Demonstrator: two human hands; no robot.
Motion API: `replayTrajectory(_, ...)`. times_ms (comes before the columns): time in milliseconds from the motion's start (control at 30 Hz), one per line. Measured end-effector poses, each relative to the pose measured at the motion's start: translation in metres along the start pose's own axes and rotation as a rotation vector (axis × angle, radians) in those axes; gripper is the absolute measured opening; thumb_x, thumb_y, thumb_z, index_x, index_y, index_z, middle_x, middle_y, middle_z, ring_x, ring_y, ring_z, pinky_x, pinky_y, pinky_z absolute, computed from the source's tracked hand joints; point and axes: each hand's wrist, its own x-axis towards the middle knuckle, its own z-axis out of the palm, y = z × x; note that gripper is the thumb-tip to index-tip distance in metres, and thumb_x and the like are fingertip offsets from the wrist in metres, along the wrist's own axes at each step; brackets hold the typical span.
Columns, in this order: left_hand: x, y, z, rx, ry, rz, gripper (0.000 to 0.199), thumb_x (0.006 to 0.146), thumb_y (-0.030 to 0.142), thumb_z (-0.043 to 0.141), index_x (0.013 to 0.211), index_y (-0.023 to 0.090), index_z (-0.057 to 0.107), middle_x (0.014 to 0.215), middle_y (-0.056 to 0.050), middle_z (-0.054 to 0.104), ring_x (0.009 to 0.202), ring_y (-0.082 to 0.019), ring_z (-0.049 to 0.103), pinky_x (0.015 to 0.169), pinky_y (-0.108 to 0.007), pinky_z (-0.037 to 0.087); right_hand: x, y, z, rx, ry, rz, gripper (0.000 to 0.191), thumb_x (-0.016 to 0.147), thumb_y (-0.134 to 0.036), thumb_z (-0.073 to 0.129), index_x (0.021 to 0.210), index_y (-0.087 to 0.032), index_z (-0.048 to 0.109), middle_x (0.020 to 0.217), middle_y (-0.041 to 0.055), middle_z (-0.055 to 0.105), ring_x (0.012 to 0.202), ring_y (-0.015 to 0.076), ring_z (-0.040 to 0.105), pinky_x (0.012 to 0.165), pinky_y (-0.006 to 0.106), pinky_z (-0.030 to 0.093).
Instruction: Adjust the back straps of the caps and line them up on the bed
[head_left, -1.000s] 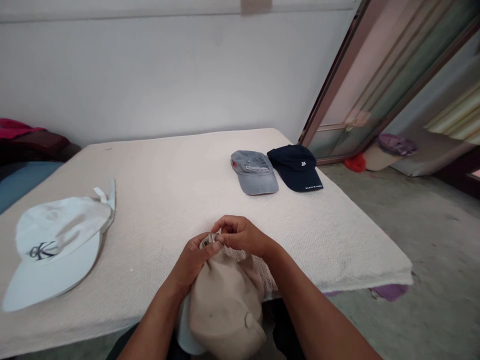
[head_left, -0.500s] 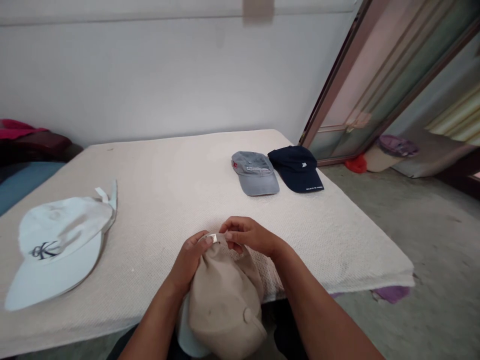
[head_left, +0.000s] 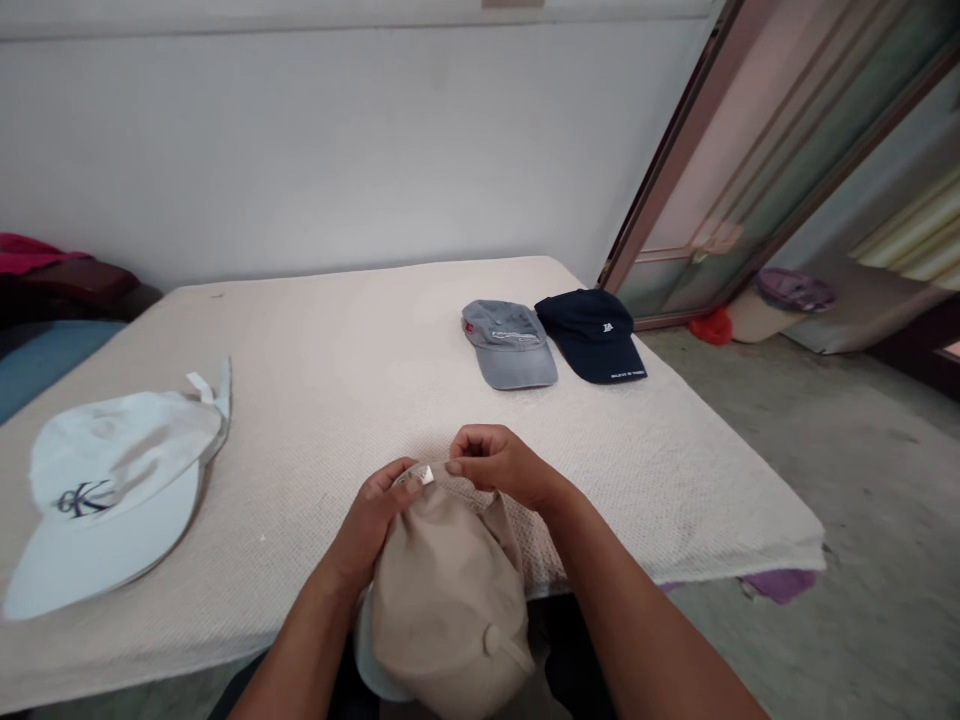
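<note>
A beige cap (head_left: 446, 590) hangs at the table's near edge, its crown and top button facing me and a pale brim showing at the lower left. My left hand (head_left: 376, 515) is closed on the back strap's left side, by a small white tag (head_left: 424, 475). My right hand (head_left: 506, 468) pinches the strap's right part between thumb and fingers. Off to the left lies a white cap (head_left: 120, 490) with a dark monogram. Further back on the right, a grey cap (head_left: 511, 342) sits beside a navy cap (head_left: 592, 335).
A cream textured cloth (head_left: 322, 370) covers the table, against a white wall (head_left: 345, 150). Red and dark items (head_left: 60, 270) stand at the left. Right of the table are a sliding door (head_left: 690, 200), a concrete floor (head_left: 885, 460) and a red item (head_left: 711, 326).
My right hand's fingers have curled in closer and lifted slightly along the strap. The beige cap has shifted a little to the left, and the view has tilted slightly.
</note>
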Motion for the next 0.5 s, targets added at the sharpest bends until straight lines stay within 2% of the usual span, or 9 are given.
replayTrajectory(100, -0.0023, 0.0007, -0.0009, -0.072, -0.054, 0.010, 0.018, 0.072, 0.030, 0.068, 0.082, 0.015, 0.065, 0.067, -0.001, 0.062, 0.054, -0.011, 0.054, 0.053, -0.021, 0.042, 0.0016, 0.0005, 0.0000, -0.028, 0.042, -0.003, 0.014, 0.073, -0.027, 0.066, 0.070, -0.015, 0.059, 0.056, -0.0049, 0.046, 0.049, 0.0062, 0.039, 0.045, 0.020, 0.028)
replayTrajectory(167, -0.0024, 0.0000, -0.0031, -0.097, -0.037, 0.004, 0.021, 0.070, 0.026, 0.069, 0.087, 0.015, 0.067, 0.072, -0.003, 0.065, 0.059, -0.012, 0.057, 0.057, -0.022, 0.044, 0.0021, 0.0017, 0.0005, 0.006, 0.045, 0.013, 0.013, 0.073, -0.027, 0.065, 0.071, -0.016, 0.058, 0.053, -0.0057, 0.044, 0.047, 0.0062, 0.038, 0.043, 0.020, 0.027)
replayTrajectory(267, -0.0011, -0.0022, -0.0053, -0.105, -0.003, -0.030, 0.022, 0.068, 0.022, 0.071, 0.090, 0.016, 0.068, 0.074, -0.002, 0.067, 0.061, -0.013, 0.059, 0.059, -0.023, 0.045, 0.0018, 0.0028, 0.0019, 0.090, 0.007, 0.029, 0.014, 0.073, -0.027, 0.066, 0.071, -0.016, 0.057, 0.049, -0.0070, 0.041, 0.044, 0.0061, 0.035, 0.041, 0.019, 0.024)
replayTrajectory(500, -0.0007, -0.0039, 0.0018, -0.012, 0.010, -0.102, 0.021, 0.064, 0.028, 0.078, 0.078, 0.016, 0.069, 0.063, -0.001, 0.066, 0.053, -0.011, 0.056, 0.053, -0.022, 0.042, 0.0005, 0.0041, 0.0070, 0.197, -0.098, 0.021, 0.018, 0.072, -0.030, 0.068, 0.072, -0.016, 0.057, 0.053, -0.0070, 0.044, 0.044, 0.0042, 0.033, 0.041, 0.019, 0.023)
